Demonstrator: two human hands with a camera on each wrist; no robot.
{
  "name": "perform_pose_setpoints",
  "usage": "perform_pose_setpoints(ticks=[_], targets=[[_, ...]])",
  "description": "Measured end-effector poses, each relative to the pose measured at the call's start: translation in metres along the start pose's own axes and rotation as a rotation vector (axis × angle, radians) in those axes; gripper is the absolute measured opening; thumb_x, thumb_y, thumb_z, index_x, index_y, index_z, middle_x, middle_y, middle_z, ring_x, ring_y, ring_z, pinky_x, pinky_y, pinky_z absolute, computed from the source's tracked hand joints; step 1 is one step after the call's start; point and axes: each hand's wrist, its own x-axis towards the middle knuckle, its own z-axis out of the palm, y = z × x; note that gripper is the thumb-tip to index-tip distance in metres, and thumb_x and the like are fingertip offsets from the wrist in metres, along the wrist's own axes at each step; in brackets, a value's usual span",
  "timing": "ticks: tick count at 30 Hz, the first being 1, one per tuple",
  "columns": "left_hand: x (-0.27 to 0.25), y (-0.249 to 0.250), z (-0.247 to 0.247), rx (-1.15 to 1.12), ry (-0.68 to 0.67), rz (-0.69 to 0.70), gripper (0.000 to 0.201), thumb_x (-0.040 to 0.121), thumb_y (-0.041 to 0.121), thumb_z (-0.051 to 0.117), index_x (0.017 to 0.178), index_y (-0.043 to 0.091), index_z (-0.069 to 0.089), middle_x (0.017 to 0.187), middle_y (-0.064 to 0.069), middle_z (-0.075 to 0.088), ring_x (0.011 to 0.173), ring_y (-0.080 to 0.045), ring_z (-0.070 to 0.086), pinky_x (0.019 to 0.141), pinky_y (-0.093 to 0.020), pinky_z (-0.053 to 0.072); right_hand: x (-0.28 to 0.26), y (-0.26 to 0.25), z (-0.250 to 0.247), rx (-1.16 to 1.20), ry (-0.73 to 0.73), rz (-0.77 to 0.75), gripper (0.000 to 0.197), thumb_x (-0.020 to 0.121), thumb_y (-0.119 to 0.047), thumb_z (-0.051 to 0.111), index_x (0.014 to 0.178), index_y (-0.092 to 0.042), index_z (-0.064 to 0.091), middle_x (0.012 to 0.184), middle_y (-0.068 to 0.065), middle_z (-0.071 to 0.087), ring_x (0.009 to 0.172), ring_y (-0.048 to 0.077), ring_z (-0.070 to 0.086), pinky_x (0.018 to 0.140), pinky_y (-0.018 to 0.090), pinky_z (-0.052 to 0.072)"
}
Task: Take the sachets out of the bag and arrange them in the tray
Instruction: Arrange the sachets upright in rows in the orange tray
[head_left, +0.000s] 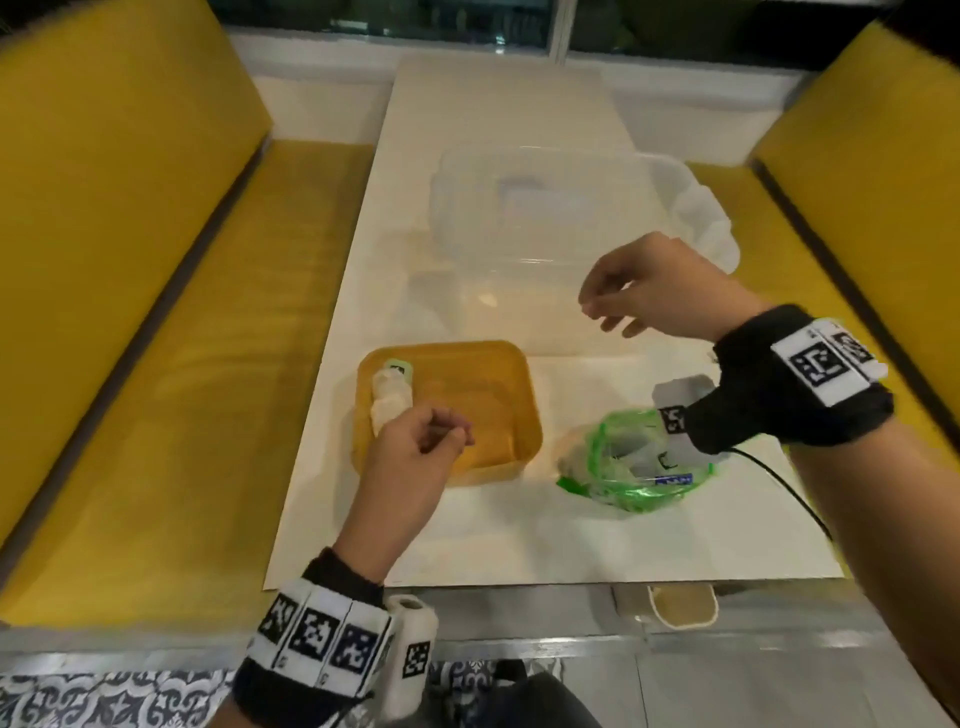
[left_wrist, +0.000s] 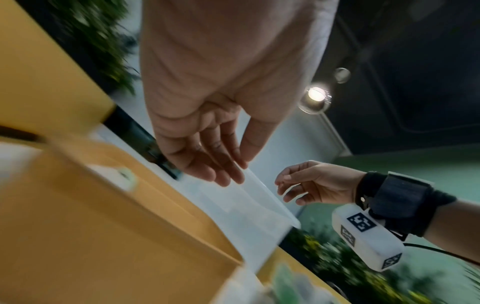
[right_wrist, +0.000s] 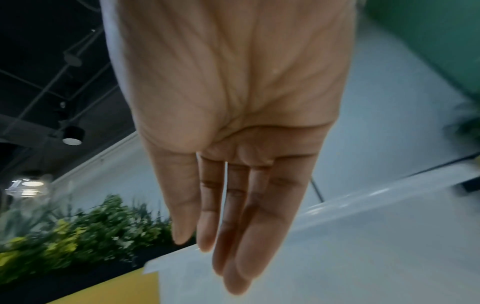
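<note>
A: Left hand (head_left: 415, 457) first. It hovers over the near left of the tray (head_left: 498, 364), fingers loosely curled, and I see nothing in it. The wrist view agrees: relaxed fingers, bare palm.

B: And the right hand (head_left: 654, 291)?

A: Up in the air beyond the bag (head_left: 634, 467), well apart from it, fingers slack and holding nothing. Its wrist view shows them nearly straight.

B: So where are the sachets?

A: A small pile of sachets (head_left: 390, 395) lies along the tray's left wall. More seem to sit inside the bag, on the table (head_left: 519, 535) just right of the tray.

B: What next, then?

A: I'd judge another pick. Steady the bag's green rim with one hand, reach in with the other, pinch one sachet by an edge, and lay it flat beside the pile, not on top.

B: What can't you make out?

A: How many remain: the crumpled film and the right wrist's camera cover part of the bag. The clear tub (head_left: 545, 218) beyond is blurred, contents unreadable. The pile's count is unclear too.
</note>
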Motion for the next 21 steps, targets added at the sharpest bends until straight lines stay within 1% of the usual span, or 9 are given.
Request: perform_pose_setpoints(ticks=[2, 5, 7, 10, 12, 14, 17, 19, 21], targets=[[0.000, 0.007, 0.028, 0.082, -0.087, 0.084, 0.014, 0.089, 0.008, 0.063, 0.087, 0.021, 0.066, 0.088, 0.006, 0.068, 0.083, -0.001, 0.062, 0.076, -0.013, 0.047, -0.023, 0.029, -0.012, -0.040, 0.002, 0.092, 0.011, 0.087, -0.006, 0.061, 0.085, -0.010, 0.072, 0.078, 0.004, 0.072, 0.068, 0.011, 0.069, 0.055, 0.019, 0.056], [0.000, 0.011, 0.067, 0.164, -0.222, 0.170, 0.018, 0.088, 0.011, 0.066, 0.093, 0.028, 0.064, 0.096, 0.015, 0.067, 0.093, 0.005, 0.058, 0.077, -0.014, 0.047, -0.049, 0.063, -0.005, -0.120, -0.129, 0.177, 0.007, 0.084, -0.008, 0.067, 0.081, -0.013, 0.072, 0.077, 0.003, 0.071, 0.067, 0.013, 0.067, 0.056, 0.019, 0.055], [0.000, 0.010, 0.089, 0.230, -0.275, 0.202, 0.024, 0.088, 0.013, 0.066, 0.102, 0.033, 0.062, 0.108, 0.016, 0.063, 0.104, 0.002, 0.055, 0.085, -0.020, 0.048, -0.062, 0.076, 0.009, -0.189, -0.190, 0.179, 0.006, 0.080, -0.012, 0.072, 0.083, -0.018, 0.073, 0.079, -0.002, 0.071, 0.067, 0.012, 0.065, 0.057, 0.017, 0.050], [0.004, 0.008, 0.112, 0.342, -0.288, 0.276, 0.033, 0.086, 0.015, 0.068, 0.117, 0.026, 0.061, 0.120, 0.009, 0.058, 0.113, -0.005, 0.051, 0.097, -0.028, 0.045, -0.076, 0.088, 0.030, -0.251, -0.221, 0.130, 0.024, 0.076, -0.019, 0.075, 0.100, -0.018, 0.073, 0.083, -0.009, 0.063, 0.076, 0.011, 0.059, 0.059, 0.014, 0.039], [0.008, 0.006, 0.124, 0.403, -0.290, 0.292, 0.038, 0.086, 0.016, 0.068, 0.122, 0.023, 0.060, 0.123, 0.006, 0.056, 0.115, -0.010, 0.050, 0.100, -0.031, 0.043, -0.082, 0.094, 0.038, -0.262, -0.206, 0.080, 0.032, 0.077, -0.019, 0.075, 0.109, -0.019, 0.071, 0.090, -0.007, 0.060, 0.079, 0.010, 0.054, 0.061, 0.014, 0.036], [0.011, 0.004, 0.134, 0.471, -0.279, 0.294, 0.040, 0.086, 0.016, 0.067, 0.125, 0.023, 0.059, 0.124, 0.004, 0.055, 0.115, -0.014, 0.050, 0.100, -0.032, 0.043, -0.086, 0.099, 0.043, -0.250, -0.170, 0.024, 0.036, 0.078, -0.018, 0.074, 0.114, -0.021, 0.070, 0.098, -0.003, 0.059, 0.084, 0.012, 0.052, 0.068, 0.019, 0.037], [0.015, 0.002, 0.143, 0.544, -0.244, 0.301, 0.039, 0.088, 0.016, 0.064, 0.126, 0.021, 0.059, 0.123, 0.002, 0.057, 0.114, -0.017, 0.049, 0.097, -0.027, 0.039, -0.091, 0.100, 0.051, -0.212, -0.108, -0.033, 0.032, 0.079, -0.022, 0.073, 0.111, -0.025, 0.071, 0.094, -0.001, 0.056, 0.083, 0.017, 0.052, 0.070, 0.029, 0.043], [0.016, 0.001, 0.146, 0.562, -0.230, 0.295, 0.038, 0.089, 0.015, 0.063, 0.127, 0.021, 0.059, 0.122, 0.002, 0.057, 0.113, -0.017, 0.048, 0.095, -0.023, 0.036, -0.090, 0.099, 0.057, -0.205, -0.025, 0.003, 0.025, 0.082, -0.030, 0.070, 0.106, -0.024, 0.072, 0.094, 0.001, 0.058, 0.086, 0.019, 0.056, 0.071, 0.035, 0.048], [0.017, 0.000, 0.147, 0.574, -0.215, 0.286, 0.039, 0.089, 0.015, 0.063, 0.127, 0.021, 0.059, 0.122, 0.002, 0.058, 0.114, -0.016, 0.048, 0.095, -0.024, 0.037, -0.087, 0.098, 0.061, -0.228, 0.026, 0.078, 0.022, 0.084, -0.032, 0.068, 0.102, -0.020, 0.073, 0.095, 0.002, 0.064, 0.087, 0.022, 0.060, 0.071, 0.034, 0.050]])
